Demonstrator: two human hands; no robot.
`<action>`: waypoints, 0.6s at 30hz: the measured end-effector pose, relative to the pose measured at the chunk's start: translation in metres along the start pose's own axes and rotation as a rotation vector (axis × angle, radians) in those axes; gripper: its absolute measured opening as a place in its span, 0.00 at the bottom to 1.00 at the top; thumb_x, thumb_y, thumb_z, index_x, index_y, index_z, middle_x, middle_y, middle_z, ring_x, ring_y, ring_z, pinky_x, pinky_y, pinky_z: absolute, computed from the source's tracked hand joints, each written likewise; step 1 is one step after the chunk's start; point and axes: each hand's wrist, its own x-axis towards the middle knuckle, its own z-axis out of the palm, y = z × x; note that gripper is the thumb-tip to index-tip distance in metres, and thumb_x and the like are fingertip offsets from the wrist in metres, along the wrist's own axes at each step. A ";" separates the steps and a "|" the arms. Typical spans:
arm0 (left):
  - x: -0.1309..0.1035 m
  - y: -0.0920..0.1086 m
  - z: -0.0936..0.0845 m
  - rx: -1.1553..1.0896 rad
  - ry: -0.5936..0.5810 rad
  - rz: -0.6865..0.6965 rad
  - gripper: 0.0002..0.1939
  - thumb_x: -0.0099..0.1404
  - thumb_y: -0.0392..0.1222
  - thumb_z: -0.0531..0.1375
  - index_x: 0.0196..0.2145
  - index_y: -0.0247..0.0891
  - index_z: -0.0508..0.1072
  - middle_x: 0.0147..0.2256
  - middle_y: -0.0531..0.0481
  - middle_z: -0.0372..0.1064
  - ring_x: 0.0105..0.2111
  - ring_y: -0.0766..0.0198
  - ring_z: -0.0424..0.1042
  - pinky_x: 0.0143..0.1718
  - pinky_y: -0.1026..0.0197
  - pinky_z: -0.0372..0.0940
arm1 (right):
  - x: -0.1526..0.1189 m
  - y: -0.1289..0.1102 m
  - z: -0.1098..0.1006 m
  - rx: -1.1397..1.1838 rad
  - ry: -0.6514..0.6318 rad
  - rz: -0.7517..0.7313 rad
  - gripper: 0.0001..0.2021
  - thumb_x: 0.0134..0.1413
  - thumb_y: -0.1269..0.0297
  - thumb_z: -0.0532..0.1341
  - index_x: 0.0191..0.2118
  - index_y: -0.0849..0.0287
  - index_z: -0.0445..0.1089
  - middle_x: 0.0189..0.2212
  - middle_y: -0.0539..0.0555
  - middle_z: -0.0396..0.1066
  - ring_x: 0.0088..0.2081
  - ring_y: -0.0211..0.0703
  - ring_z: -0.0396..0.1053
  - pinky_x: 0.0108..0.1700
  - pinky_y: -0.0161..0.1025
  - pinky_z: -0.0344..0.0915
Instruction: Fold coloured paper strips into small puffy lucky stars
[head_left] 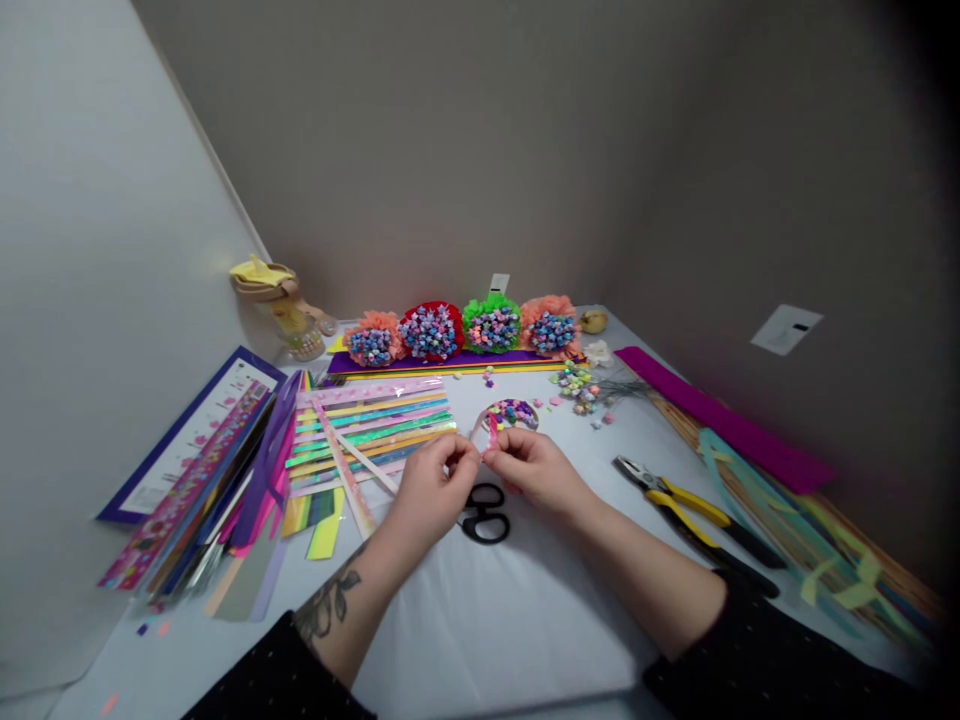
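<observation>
A small pink paper strip (493,430) sticks up between my fingertips. My right hand (536,467) pinches it with thumb and forefinger. Close beside, my left hand (439,475) is closed in a pinch at the near end of the strip, the fingertips of both hands almost touching. Below them lie scissors with black handles (486,528), their blades hidden by my left hand. Just behind is a round dish (537,418) filled with small colourful folded paper stars (514,410). Patterned paper strips (375,440) lie in a sleeve to the left.
Pliers with yellow-black handles (697,520) lie at right, near magenta paper (720,415) and teal ribbon (750,500). Star bouquets (431,332) line the back. Stars on wire stems (577,385) lie behind my right hand. More paper strips (210,490) and a basket (304,340) are left.
</observation>
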 end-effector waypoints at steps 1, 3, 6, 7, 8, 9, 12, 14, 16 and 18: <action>0.000 -0.001 0.000 0.016 0.002 0.013 0.09 0.61 0.40 0.53 0.25 0.37 0.68 0.25 0.52 0.66 0.27 0.66 0.65 0.28 0.66 0.58 | 0.000 -0.001 0.000 -0.008 0.002 -0.003 0.15 0.44 0.54 0.64 0.21 0.58 0.60 0.13 0.42 0.56 0.18 0.31 0.50 0.21 0.33 0.45; 0.000 -0.002 0.000 0.047 0.014 0.043 0.09 0.61 0.39 0.53 0.26 0.37 0.68 0.26 0.52 0.67 0.28 0.65 0.66 0.29 0.65 0.59 | 0.000 -0.001 0.000 -0.013 0.010 -0.004 0.16 0.44 0.53 0.64 0.21 0.58 0.60 0.13 0.42 0.55 0.18 0.31 0.50 0.21 0.33 0.45; -0.001 -0.003 0.000 0.090 0.034 0.085 0.08 0.61 0.39 0.53 0.27 0.37 0.70 0.28 0.51 0.68 0.29 0.65 0.67 0.29 0.65 0.60 | 0.000 0.001 0.000 -0.011 0.008 -0.007 0.17 0.43 0.53 0.64 0.20 0.58 0.59 0.13 0.42 0.55 0.18 0.31 0.49 0.21 0.32 0.45; -0.001 -0.003 0.000 0.098 0.032 0.092 0.08 0.61 0.39 0.53 0.27 0.37 0.70 0.28 0.51 0.69 0.29 0.64 0.67 0.29 0.65 0.60 | 0.000 0.001 0.000 -0.009 0.003 -0.012 0.17 0.43 0.54 0.65 0.20 0.58 0.59 0.13 0.43 0.54 0.19 0.31 0.49 0.21 0.32 0.44; -0.001 -0.004 0.000 0.098 0.029 0.091 0.08 0.61 0.39 0.53 0.27 0.37 0.70 0.27 0.51 0.69 0.29 0.64 0.67 0.29 0.65 0.60 | 0.000 0.002 0.000 -0.007 -0.001 -0.016 0.17 0.43 0.54 0.65 0.20 0.58 0.59 0.14 0.43 0.55 0.19 0.31 0.49 0.21 0.32 0.45; -0.001 -0.003 0.000 0.088 0.023 0.082 0.08 0.61 0.40 0.54 0.27 0.37 0.70 0.27 0.51 0.69 0.28 0.65 0.67 0.29 0.65 0.60 | 0.000 0.003 0.000 -0.005 -0.004 -0.018 0.17 0.42 0.54 0.65 0.20 0.59 0.60 0.14 0.43 0.55 0.19 0.31 0.49 0.21 0.32 0.45; 0.000 -0.003 -0.001 0.018 0.030 0.013 0.09 0.61 0.41 0.54 0.25 0.37 0.70 0.26 0.52 0.69 0.27 0.65 0.67 0.28 0.65 0.60 | 0.000 0.004 -0.001 0.026 -0.007 -0.003 0.15 0.43 0.53 0.65 0.23 0.59 0.65 0.15 0.43 0.56 0.18 0.31 0.51 0.21 0.32 0.46; 0.001 -0.002 -0.002 -0.033 0.052 -0.033 0.09 0.60 0.41 0.55 0.25 0.36 0.70 0.25 0.53 0.68 0.27 0.65 0.67 0.28 0.65 0.60 | 0.000 0.005 -0.002 0.065 -0.009 0.010 0.14 0.43 0.53 0.65 0.25 0.60 0.66 0.15 0.44 0.58 0.18 0.31 0.51 0.21 0.32 0.46; 0.001 -0.002 -0.002 -0.072 0.061 -0.062 0.09 0.59 0.41 0.56 0.25 0.36 0.70 0.25 0.53 0.68 0.26 0.66 0.66 0.28 0.66 0.59 | 0.000 0.006 -0.002 0.096 -0.012 0.015 0.14 0.43 0.54 0.65 0.25 0.60 0.67 0.15 0.44 0.58 0.17 0.30 0.51 0.20 0.32 0.45; 0.002 -0.001 -0.003 -0.101 0.053 -0.077 0.09 0.59 0.42 0.56 0.25 0.36 0.70 0.24 0.53 0.68 0.26 0.66 0.65 0.28 0.66 0.59 | 0.000 0.006 -0.002 0.118 -0.015 0.021 0.13 0.43 0.55 0.66 0.25 0.60 0.67 0.15 0.44 0.58 0.17 0.30 0.51 0.20 0.31 0.45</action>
